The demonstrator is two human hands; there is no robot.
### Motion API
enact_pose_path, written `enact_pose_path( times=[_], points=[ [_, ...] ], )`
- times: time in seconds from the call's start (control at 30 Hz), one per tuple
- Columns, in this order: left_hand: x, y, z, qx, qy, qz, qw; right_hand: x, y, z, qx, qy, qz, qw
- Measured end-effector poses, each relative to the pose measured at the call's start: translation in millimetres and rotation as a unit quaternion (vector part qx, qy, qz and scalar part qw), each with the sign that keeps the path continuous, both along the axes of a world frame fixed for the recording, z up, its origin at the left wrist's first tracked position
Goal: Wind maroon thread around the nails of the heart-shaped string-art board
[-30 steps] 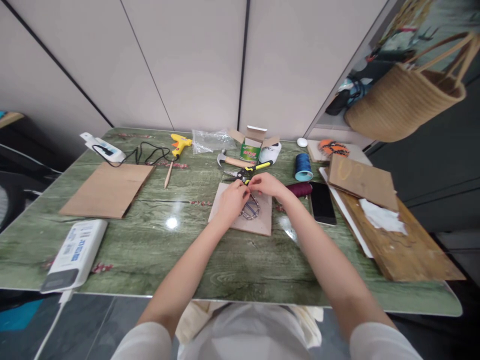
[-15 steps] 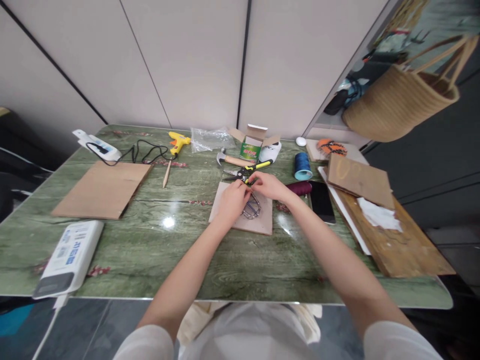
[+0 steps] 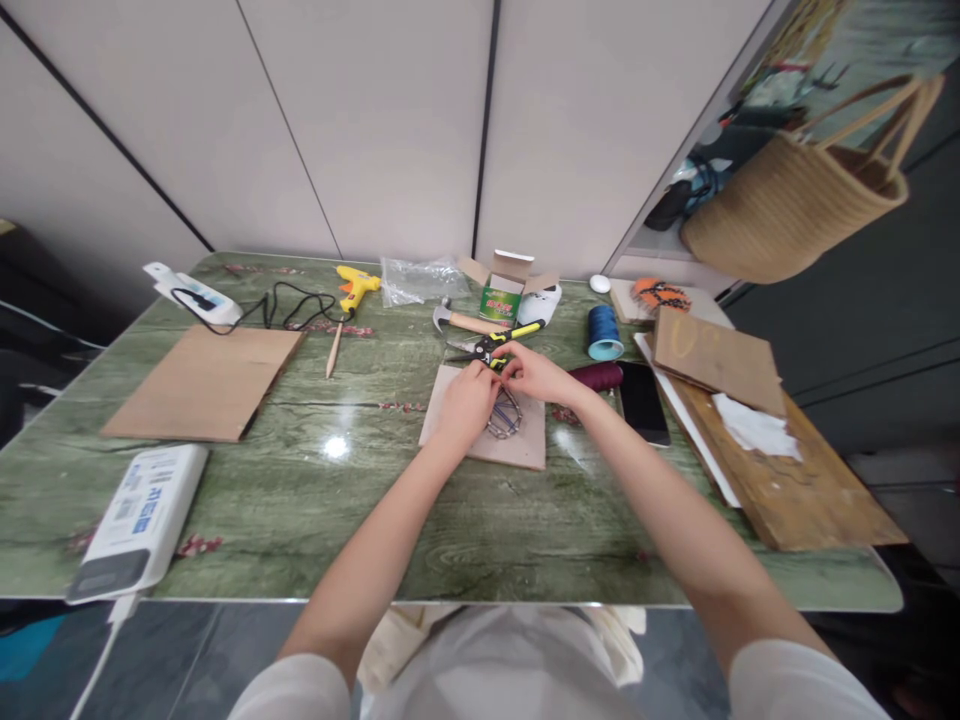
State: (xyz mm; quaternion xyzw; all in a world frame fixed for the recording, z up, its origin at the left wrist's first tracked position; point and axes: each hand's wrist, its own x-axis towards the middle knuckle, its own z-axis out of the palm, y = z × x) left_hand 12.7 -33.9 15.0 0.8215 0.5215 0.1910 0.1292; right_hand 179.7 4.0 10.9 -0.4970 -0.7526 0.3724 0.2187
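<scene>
The left hand (image 3: 466, 405) and the right hand (image 3: 537, 376) come close together, with fingers curled, and the fingertips (image 3: 501, 364) pinch at something small just by the head of the yellow-handled wire snips (image 3: 517, 330); what they pinch is too small to tell, and I cannot tell if the snips are held. Under the palms, a small frame of wire and dark cord (image 3: 505, 416) lies on a cardboard square (image 3: 529, 450), which gives it a flat, steady base. Near the snips is a claw hammer (image 3: 459, 322). To the right stand a blue thread spool (image 3: 605, 333) and a dark red spool (image 3: 596, 376), both on the green-patterned desk (image 3: 315, 500).
</scene>
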Motion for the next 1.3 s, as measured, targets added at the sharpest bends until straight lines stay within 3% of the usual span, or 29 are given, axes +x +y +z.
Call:
enact_pose_path(
  times=[0.23, 0.37, 0.53, 1.1, 1.3],
  points=[
    [-0.6, 0.7, -3.3, 0.009, -0.01, -0.001, 1.0, 1.7, 3.8, -10.7, -0.072, 0.112, 0.026, 0.991],
    [-0.7, 0.9, -4.2, 0.01, -0.011, 0.003, 1.0, 1.8, 5.3, -8.5, -0.151, 0.171, 0.029, 0.973],
    [0.2, 1.1, -2.3, -0.004, -0.012, 0.006, 1.0, 5.3, 7.2, -3.0, -0.198, 0.194, 0.037, 0.96],
    [-6.3, 0.6, -9.7, 0.052, -0.037, 0.012, 0.998, 8.2, 11.8, -4.6, -0.221, 0.192, 0.036, 0.955],
    [-4.2, -6.1, -3.3, 0.06, -0.005, -0.002, 0.998, 8.4, 12.7, -5.6, -0.218, 0.193, 0.034, 0.956]
  ],
)
